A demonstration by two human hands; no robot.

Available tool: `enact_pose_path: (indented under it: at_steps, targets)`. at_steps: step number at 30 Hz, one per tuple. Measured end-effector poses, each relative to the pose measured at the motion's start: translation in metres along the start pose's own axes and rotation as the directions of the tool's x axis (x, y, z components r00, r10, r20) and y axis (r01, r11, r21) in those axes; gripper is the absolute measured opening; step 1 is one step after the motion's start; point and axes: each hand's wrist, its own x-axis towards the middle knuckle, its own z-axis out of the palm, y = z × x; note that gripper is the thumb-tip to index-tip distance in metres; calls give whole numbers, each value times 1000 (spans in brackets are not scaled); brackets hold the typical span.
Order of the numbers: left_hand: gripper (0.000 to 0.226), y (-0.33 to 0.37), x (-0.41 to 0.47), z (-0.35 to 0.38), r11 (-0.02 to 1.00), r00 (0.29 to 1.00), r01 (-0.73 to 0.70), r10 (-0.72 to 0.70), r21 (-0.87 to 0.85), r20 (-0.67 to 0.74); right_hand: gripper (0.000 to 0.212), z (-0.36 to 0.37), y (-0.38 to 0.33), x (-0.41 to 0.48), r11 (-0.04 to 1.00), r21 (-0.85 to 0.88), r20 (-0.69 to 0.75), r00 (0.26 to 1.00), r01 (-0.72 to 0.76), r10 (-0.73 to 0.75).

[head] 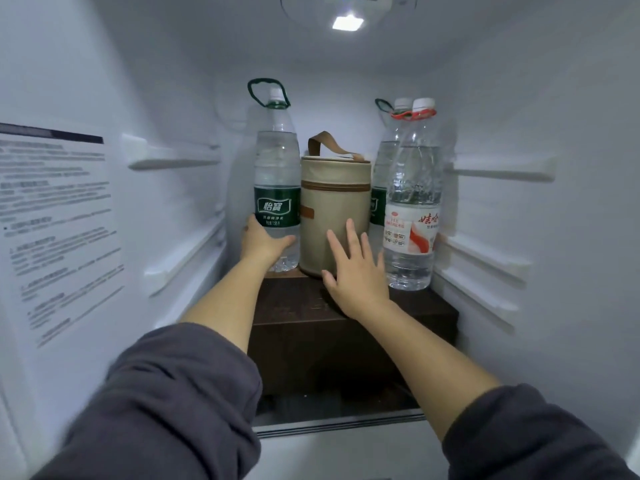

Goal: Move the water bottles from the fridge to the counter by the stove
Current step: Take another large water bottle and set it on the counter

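Green-labelled bottle [277, 174] was gripped low by the left hand [259, 242]; the right hand [356, 275], fingers spread and empty, would best take the red-labelled bottle [414, 188] mid-body, clear of the bag [334, 202].

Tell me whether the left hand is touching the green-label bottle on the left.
Touching. The head view shows the left hand wrapped round the lower body of the left green-label bottle, thumb lying across its front below the label.

A home kitchen fridge's inside: white walls with shelf rails [173, 157], a ceiling lamp [347, 22], water bottles [277, 181] and a lunch bag [334, 216].
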Motion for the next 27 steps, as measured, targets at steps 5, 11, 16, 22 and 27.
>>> enact_pose_path:
  at_steps: [5, 11, 16, 22, 27]
  targets:
    - [91, -5, 16, 1, 1000, 997, 18, -17, -22, 74, 78, 6, 2, 3, 1000, 21, 42, 999, 18, -19]
    - [88, -10, 15, 2, 1000, 997, 9, -8, -3, 76, 78, 8, 2, 4, 999, 32, 52, 998, 19, -21]
    - [85, -14, 8, -5, 1000, 999, -20, 21, -4, 50, 78, 8, 2, 4, 999, 32, 65, 998, 14, -16]
    - [89, -14, -24, -22, 998, 998, -49, 48, 28, 31, 77, 4, 1, 1, 999, 38, 79, 997, 0, -3]
    - [90, -11, -54, -37, 996, 994, -81, 79, 26, 79, 77, 0, -1, 0, 999, 33, 95, 995, 3, -6]
